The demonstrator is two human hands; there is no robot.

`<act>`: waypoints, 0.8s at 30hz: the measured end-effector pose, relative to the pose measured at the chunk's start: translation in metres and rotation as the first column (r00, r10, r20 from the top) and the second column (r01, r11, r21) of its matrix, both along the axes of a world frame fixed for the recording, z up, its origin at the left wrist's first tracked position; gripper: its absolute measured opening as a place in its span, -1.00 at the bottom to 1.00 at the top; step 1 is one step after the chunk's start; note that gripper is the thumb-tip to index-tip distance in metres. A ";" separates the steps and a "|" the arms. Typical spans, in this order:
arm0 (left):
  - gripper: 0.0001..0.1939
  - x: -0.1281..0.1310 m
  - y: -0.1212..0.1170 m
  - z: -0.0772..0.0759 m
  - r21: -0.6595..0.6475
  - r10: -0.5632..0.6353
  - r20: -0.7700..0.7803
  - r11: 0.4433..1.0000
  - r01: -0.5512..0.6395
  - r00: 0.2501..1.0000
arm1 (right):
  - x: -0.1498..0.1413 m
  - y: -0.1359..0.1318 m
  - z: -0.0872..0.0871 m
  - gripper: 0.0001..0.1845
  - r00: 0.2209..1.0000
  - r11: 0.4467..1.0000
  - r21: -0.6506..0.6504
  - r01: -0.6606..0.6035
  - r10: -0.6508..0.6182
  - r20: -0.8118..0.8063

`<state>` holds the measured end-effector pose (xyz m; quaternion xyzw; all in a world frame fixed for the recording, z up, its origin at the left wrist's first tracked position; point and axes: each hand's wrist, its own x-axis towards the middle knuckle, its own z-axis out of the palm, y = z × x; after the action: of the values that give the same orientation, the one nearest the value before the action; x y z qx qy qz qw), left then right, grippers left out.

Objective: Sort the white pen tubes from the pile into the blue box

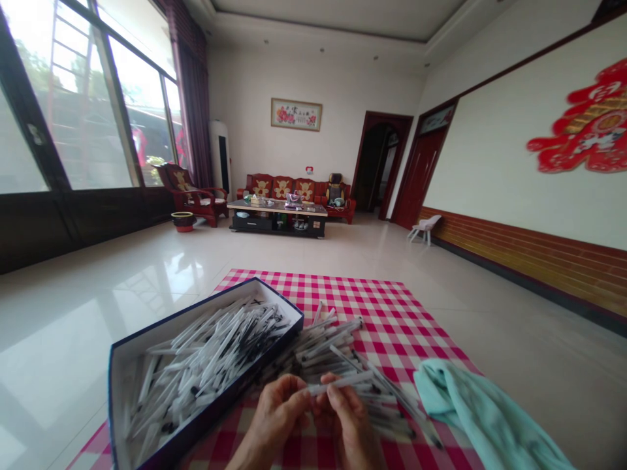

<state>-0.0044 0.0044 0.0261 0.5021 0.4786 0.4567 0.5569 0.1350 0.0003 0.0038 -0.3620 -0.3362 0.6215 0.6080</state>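
Note:
Both hands meet over a checked cloth, pinching one translucent white pen (350, 380) between them. The fingers of my left hand (279, 408) close on its left end. My right hand (345, 411) grips it nearer the middle, thumb on top, and the pen's other end sticks out to the right. Beneath and behind the hands lies a loose pile of similar pens (328, 343), some with dark tips. To the left, a blue-edged box (115, 398) with a white inside holds many more pens (220, 352) heaped at different angles.
A pink-and-white checked tablecloth (392, 307) covers the table. At the right edge lies a crumpled mint-green cloth (470, 405). Across the tiled floor stand a low coffee table (279, 219), a wooden sofa (267, 179), an armchair (196, 196) and a small chair (425, 228).

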 end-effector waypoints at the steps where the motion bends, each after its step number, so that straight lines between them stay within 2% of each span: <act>1: -0.80 0.000 0.000 -0.001 0.105 0.022 -0.108 0.994 -0.011 0.994 | -0.001 0.000 0.000 -0.69 1.000 1.000 0.004 -0.013 0.013 0.023; 3: -0.83 -0.002 -0.001 -0.001 0.357 0.109 -0.344 0.934 0.022 0.933 | -0.001 0.001 -0.001 -0.71 0.997 0.998 0.009 -0.054 0.054 0.050; 5: -0.81 -0.005 -0.004 0.001 0.512 0.185 -0.528 0.848 0.137 0.829 | 0.000 0.002 -0.001 -0.71 0.995 0.999 0.018 -0.041 0.039 0.088; 7: -0.77 -0.007 -0.007 0.003 0.550 0.213 -0.644 0.796 0.251 0.735 | 0.000 0.002 -0.001 -0.71 0.988 0.999 0.032 -0.017 0.012 0.152; 11: -0.79 -0.006 -0.011 0.005 0.537 0.285 -0.776 0.768 0.351 0.562 | 0.001 0.005 -0.003 -0.69 0.970 0.997 0.073 0.014 -0.032 0.243; 14: -0.79 -0.003 -0.013 0.003 0.575 0.370 -0.793 0.720 0.390 0.485 | 0.001 0.004 -0.002 -0.66 0.961 0.997 0.072 -0.025 0.004 0.277; 17: -0.78 0.003 -0.014 -0.002 0.641 0.469 -0.765 0.624 0.446 0.442 | 0.002 0.001 0.001 -0.63 0.929 0.998 0.068 -0.002 -0.023 0.369; 19: -0.74 0.009 -0.014 -0.009 0.678 0.500 -0.733 0.593 0.434 0.461 | 0.003 -0.001 0.004 -0.60 0.904 0.996 0.078 0.046 -0.074 0.421; 20: -0.71 0.012 -0.014 -0.013 0.689 0.491 -0.716 0.609 0.393 0.495 | 0.004 -0.001 0.005 -0.59 0.897 0.995 0.081 0.067 -0.095 0.432; 21: -0.69 0.015 -0.014 -0.017 0.685 0.456 -0.699 0.648 0.333 0.551 | 0.005 -0.002 0.005 -0.58 0.894 0.993 0.081 0.080 -0.108 0.435; 22: -0.65 0.018 -0.014 -0.020 0.648 0.382 -0.679 0.713 0.268 0.626 | 0.006 -0.002 0.006 -0.57 0.894 0.993 0.078 0.087 -0.112 0.433; 24: -0.57 0.023 -0.013 -0.021 0.447 0.134 -0.554 0.880 0.158 0.822 | 0.008 -0.002 0.007 -0.54 0.896 0.994 0.067 0.082 -0.103 0.433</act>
<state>0.0184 -0.0089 0.0053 0.7387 0.4929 0.3850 0.2512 0.1431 -0.0020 0.0109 -0.4929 -0.4606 0.4870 0.5548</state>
